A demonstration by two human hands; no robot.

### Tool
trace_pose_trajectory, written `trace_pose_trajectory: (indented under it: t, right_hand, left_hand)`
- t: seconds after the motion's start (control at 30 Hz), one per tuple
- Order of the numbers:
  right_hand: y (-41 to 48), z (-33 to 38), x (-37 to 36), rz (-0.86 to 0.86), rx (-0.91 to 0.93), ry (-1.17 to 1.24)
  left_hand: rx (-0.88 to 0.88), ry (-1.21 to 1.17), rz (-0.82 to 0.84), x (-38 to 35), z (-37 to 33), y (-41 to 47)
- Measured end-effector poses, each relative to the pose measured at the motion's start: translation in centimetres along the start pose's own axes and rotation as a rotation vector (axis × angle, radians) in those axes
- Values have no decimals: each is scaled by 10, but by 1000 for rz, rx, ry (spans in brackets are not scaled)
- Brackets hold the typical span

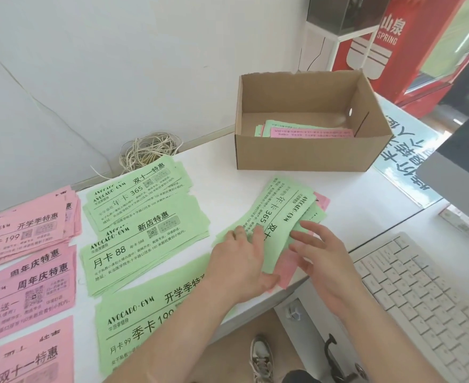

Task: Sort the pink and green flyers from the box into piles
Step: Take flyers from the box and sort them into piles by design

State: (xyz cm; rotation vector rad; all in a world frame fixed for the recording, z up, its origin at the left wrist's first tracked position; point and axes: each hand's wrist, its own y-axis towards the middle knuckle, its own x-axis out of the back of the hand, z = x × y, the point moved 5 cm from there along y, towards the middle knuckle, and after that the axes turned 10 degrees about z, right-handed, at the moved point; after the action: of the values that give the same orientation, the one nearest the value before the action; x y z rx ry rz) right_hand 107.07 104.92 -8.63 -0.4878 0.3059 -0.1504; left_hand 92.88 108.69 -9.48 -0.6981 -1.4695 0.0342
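A loose bunch of green and pink flyers (280, 214) lies near the table's front edge, a green one on top. My left hand (239, 261) rests flat on its lower end, fingers straight, thumb at the bunch's near edge. My right hand (316, 250) touches the bunch's right edge with loosely spread fingers. The cardboard box (305, 153) stands behind, with a few pink and green flyers (305, 129) in its bottom. Green piles (142, 194) (142, 244) (145, 319) lie in the middle. Pink piles (26, 230) (26, 288) (26, 355) lie at the left.
A coil of pale string (147, 152) lies by the wall behind the green piles. A white keyboard (427, 299) sits at the right on a lower shelf, with a monitor edge (460, 172) above it. A red cabinet (393, 42) stands behind the box.
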Motion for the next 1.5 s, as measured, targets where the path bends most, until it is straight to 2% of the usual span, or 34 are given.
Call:
trace_pose_trajectory:
  t: [0.07,0.13,0.23,0.37,0.53,0.67,0.87,1.07,1.17,1.37,1.5]
  right_hand:
    - [3,5,0,32,3,-22]
    - [6,9,-2,64,-8,-85]
    - [8,10,2,23,-38,-190]
    - [-1,3,8,-24,-64,-28]
    - [-9,-1,3,-40,-64,300]
    - [-6,0,1,-14,-91,489]
    - [3,2,-8,8,-144,469]
    - [4,7,1,-37,-110,42]
    - [-5,3,5,-31,-131,112]
    - [-3,-9,1,-56,-162,491]
    - [2,-6,-3,-14,-218,480]
  left_hand:
    - [6,1,-26,3,0,0]
    - [5,-21,-156,12,5,-1]
    - [36,-119,-249,25,17,-3]
    - [64,-195,-231,29,25,-1]
    - [-53,-32,-196,17,13,-5]
    - [-68,-31,-156,13,10,-2]
    - [-28,-5,-117,10,3,-3]
    - [5,-73,-218,19,18,-1]
    - [-14,-87,-225,20,20,-2]
    - [-88,-12,-209,12,13,-3]
    - [-58,32,-155,10,7,-3]
